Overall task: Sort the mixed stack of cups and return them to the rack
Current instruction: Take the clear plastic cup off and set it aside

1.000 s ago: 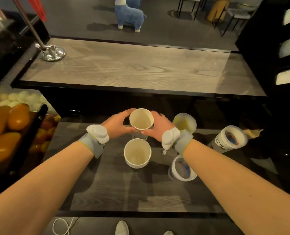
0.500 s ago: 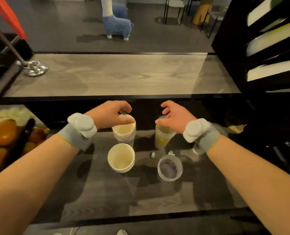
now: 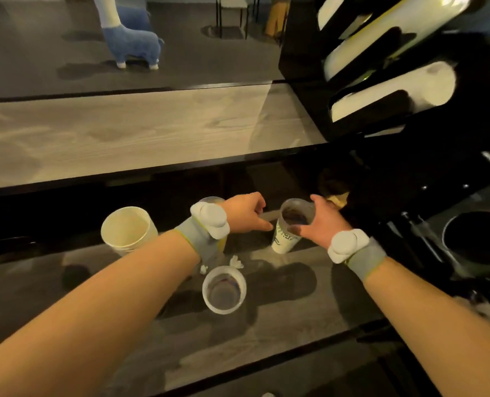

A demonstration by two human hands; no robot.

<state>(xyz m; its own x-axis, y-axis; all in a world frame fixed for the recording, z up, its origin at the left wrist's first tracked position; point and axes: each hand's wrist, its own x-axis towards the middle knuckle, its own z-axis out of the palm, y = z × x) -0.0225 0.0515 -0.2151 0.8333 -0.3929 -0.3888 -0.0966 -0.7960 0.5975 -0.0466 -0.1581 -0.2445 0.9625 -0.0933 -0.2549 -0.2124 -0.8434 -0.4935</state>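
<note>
This is a café-like room, and the work goes on at a dark wood-grain lower counter [image 3: 281, 351] set under a paler upper counter [image 3: 140, 130].

Four cups stand on the lower one, and none of them looks to have gone back yet. I would say the sorting is well along and the returning has barely begun. The printed clear cup [image 3: 284, 240] is tilted in the right hand [image 3: 322, 222], which grips it at the rim with the thumb on the near side. The left hand [image 3: 245, 213] holds nothing I can see. Its fingers are loosely curled and the forefinger reaches toward that cup, but I cannot tell if it touches.

One plain clear cup [image 3: 223, 289] stands alone, nearest the person. One paper cup [image 3: 126, 230] stands at the left, and ridges low on its wall suggest others nested inside. One more cup [image 3: 210, 199] hides behind the left wrist, with something yellowish about it.

The black rack [image 3: 304, 90] rises at the right, well apart from the cups, and three pale stacks lie in its slanted slots.

Two white scraps [image 3: 236, 262] lie between the cups. Each wrist wears a grey band. Beyond, a blue toy alpaca [image 3: 132, 43] stands on the floor.
</note>
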